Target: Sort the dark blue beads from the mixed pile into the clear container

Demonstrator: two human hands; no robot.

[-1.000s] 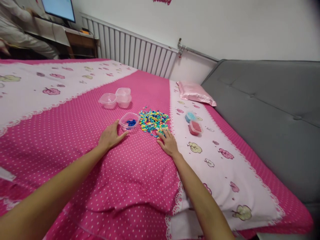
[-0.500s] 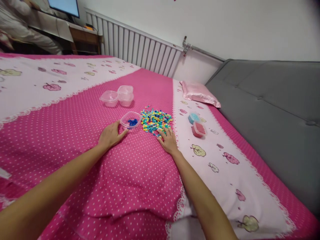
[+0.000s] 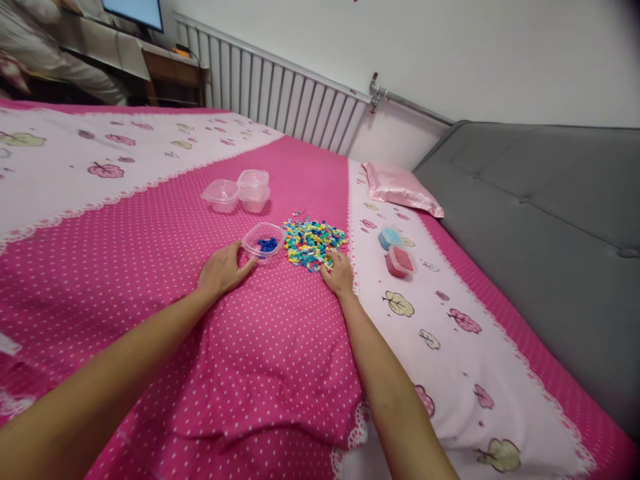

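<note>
left hand (image 3: 220, 272): flat on the bed cover (image 3: 150, 267), fingers loosely spread, fingertips and thumb against the near wall of the bead tub; it grips nothing.
right hand (image 3: 340, 273): at the near edge of the bead pile, fingers curled down into the beads; whether one is pinched i cannot tell.
bead tub (image 3: 264, 240): clear, lidless, a few dark blue beads inside; just left of the pile.
bead pile (image 3: 313, 239): mixed colours, loose on the cover, just beyond the right fingertips.
key relation: the tub lies up and left of the right hand, close by; the left hand is nearer it.
around: two empty tubs (image 3: 237, 193) farther back; blue tub (image 3: 389, 237) and red tub (image 3: 399, 261) to the right.
</note>
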